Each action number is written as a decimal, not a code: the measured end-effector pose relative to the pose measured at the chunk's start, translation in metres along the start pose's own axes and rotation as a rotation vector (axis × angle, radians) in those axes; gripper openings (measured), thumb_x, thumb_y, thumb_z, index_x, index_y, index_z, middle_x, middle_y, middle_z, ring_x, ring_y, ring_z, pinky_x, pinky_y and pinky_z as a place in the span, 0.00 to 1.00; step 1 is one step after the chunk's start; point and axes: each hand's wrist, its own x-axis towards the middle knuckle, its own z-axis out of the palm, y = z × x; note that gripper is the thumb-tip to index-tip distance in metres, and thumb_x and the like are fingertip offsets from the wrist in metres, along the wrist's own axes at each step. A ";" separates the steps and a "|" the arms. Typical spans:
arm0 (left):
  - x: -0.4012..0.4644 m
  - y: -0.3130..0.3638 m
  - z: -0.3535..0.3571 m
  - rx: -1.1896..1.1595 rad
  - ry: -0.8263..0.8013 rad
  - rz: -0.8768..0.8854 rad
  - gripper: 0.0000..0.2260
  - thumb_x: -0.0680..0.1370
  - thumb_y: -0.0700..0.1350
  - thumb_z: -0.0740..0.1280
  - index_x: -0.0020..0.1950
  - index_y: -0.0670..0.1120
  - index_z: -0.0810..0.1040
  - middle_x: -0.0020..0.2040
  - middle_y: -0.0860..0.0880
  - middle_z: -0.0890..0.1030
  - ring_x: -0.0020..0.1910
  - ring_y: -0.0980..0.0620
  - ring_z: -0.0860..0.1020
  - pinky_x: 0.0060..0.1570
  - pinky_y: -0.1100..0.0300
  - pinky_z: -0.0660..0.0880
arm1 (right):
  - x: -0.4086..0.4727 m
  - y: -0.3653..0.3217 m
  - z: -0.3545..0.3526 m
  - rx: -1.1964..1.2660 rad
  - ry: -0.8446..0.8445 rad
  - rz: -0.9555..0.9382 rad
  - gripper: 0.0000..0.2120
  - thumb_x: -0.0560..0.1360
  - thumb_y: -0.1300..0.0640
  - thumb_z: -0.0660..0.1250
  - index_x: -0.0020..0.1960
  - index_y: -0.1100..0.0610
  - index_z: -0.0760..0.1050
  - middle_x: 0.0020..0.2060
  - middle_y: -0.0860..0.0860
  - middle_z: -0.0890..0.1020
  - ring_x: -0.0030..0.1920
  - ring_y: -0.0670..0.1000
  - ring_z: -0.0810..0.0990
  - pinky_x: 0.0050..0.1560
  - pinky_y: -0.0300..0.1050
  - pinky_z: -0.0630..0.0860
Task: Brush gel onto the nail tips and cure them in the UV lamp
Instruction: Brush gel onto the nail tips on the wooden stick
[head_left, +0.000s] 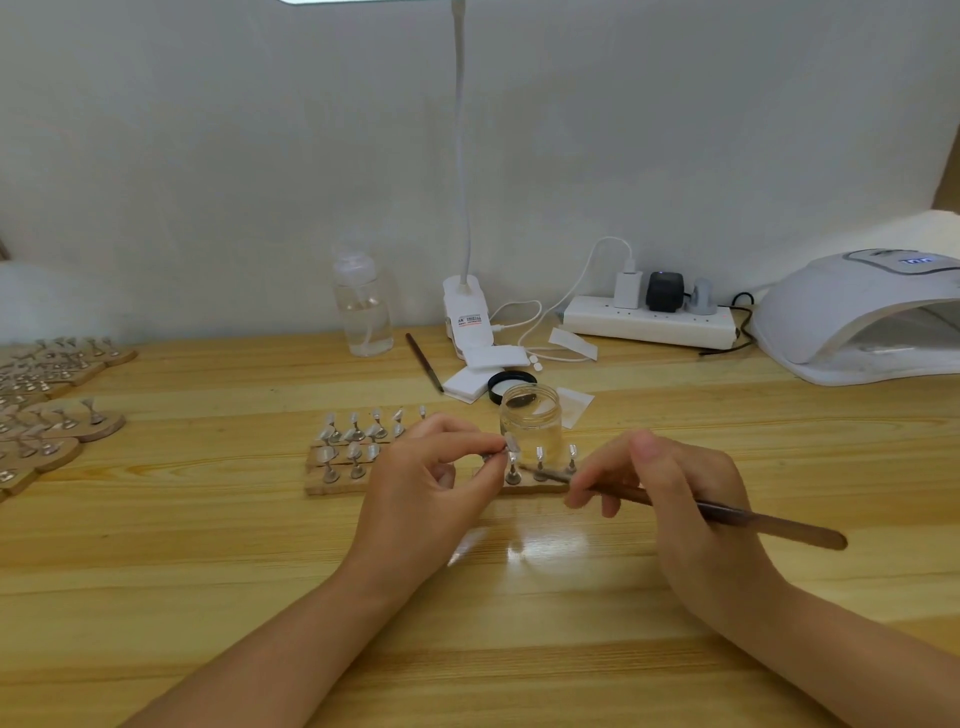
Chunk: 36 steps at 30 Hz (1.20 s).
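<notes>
Person brushing gel onto a nail tip over a wooden table.
Left hand (423, 470) pinches a tip's stand (496, 456); right hand (670, 486) grips the brush (727, 514). Steady strokes would help; UV lamp (857, 317) waits far right.

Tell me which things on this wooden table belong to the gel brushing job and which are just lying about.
In use:
clear nail tip on its metal stand
brown-handled gel brush
clear glass gel jar
white domed UV lamp

Lying about:
clear plastic pump bottle
white power strip
second dark thin brush
</notes>
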 end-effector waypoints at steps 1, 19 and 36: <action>0.000 0.000 0.000 0.001 0.000 0.001 0.13 0.70 0.35 0.71 0.40 0.55 0.81 0.38 0.53 0.79 0.22 0.62 0.67 0.23 0.72 0.61 | 0.000 0.000 0.000 -0.040 -0.005 -0.010 0.20 0.75 0.48 0.51 0.37 0.53 0.79 0.35 0.48 0.82 0.32 0.44 0.78 0.36 0.42 0.76; 0.000 -0.004 0.000 0.010 -0.011 0.012 0.13 0.70 0.38 0.71 0.40 0.59 0.80 0.38 0.56 0.79 0.21 0.59 0.64 0.23 0.70 0.60 | 0.001 0.000 0.000 -0.148 0.001 -0.105 0.18 0.76 0.50 0.51 0.38 0.51 0.78 0.30 0.37 0.78 0.29 0.42 0.75 0.34 0.41 0.74; 0.001 -0.007 0.000 0.055 -0.034 0.048 0.14 0.71 0.37 0.70 0.42 0.58 0.80 0.39 0.55 0.79 0.24 0.61 0.68 0.25 0.70 0.62 | 0.001 0.000 0.000 -0.075 -0.018 -0.014 0.20 0.74 0.48 0.51 0.37 0.53 0.78 0.32 0.43 0.81 0.30 0.44 0.76 0.35 0.46 0.75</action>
